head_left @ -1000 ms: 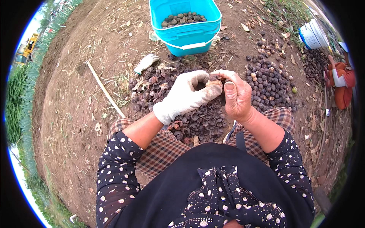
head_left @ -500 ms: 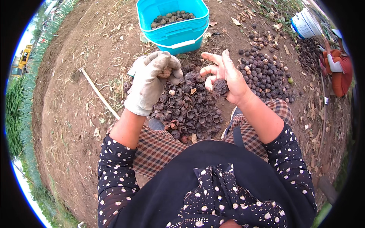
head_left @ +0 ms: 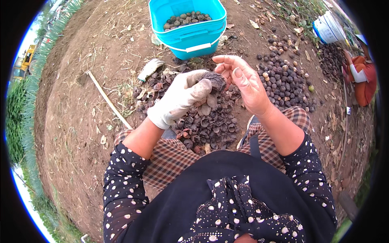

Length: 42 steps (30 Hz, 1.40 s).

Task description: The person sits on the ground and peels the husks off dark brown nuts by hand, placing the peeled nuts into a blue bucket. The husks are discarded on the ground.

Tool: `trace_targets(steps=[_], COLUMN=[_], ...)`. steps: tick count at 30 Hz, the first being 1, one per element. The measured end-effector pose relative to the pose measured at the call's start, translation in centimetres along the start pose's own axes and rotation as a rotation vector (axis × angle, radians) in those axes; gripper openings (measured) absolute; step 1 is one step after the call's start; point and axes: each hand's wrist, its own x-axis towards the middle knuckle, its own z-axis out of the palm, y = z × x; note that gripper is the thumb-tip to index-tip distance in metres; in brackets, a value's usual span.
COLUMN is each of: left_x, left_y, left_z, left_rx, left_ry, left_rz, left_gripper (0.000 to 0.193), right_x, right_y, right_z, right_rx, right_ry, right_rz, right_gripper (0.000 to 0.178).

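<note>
Over bare soil (head_left: 67, 133), the gloved left hand (head_left: 182, 95) grips a dark, wrinkled nut (head_left: 215, 80) (roundish, no clear long axis) on its right; the bare right hand (head_left: 248, 88), fingers parted, is just beside, contact unclear. Husks (head_left: 208, 127) lie below, a turquoise bucket (head_left: 192, 38) beyond both.

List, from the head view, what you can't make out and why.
Head view:
Part of the dark fruit: covered by the gloved left hand.
Far rim of the blue bucket: cut off by the upper edge.
Bucket floor: under the nuts.
Co-worker, partly: cut off by the lens rim.
Yellow machine details: too small.
</note>
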Motion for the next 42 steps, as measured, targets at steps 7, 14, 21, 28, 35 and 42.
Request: trace_targets(steps=[7,14,21,28,35,42], left_x=[0.4,1.6,6.3,7.7,3.4,1.2], left_y=[-1.8,-1.8,-6.6,1.9,-0.9,1.7], left_z=[-0.1,0.0,-7.0,-5.7,-0.2,-0.8], left_rx=[0.098,0.233,-0.549,-0.267,0.098,0.205], left_ry=[0.049,0.088,0.28,0.431,0.002,-0.003], left_rz=[0.024,-0.198,-0.277,0.105,0.039,0.035], left_gripper=[0.076,0.075,0.068,0.079,0.071,0.06], right_x=[-0.4,-1.0,-0.9,-0.9,-0.3,-0.1], right_y=[-1.2,-0.5,-1.8,-0.5,0.5,-1.1], right_z=[0.3,0.4,0.2,-0.2,-0.1,0.3], right_rx=[-0.476,-0.745,-0.645,-0.417,-0.275,-0.479], right_ry=[-0.024,-0.093,0.027,0.131,0.243,0.107], right_rz=[-0.327,-0.35,-0.101,-0.003,-0.16,-0.44], right_gripper=[0.045,0.05,0.036,0.036,0.035,0.03])
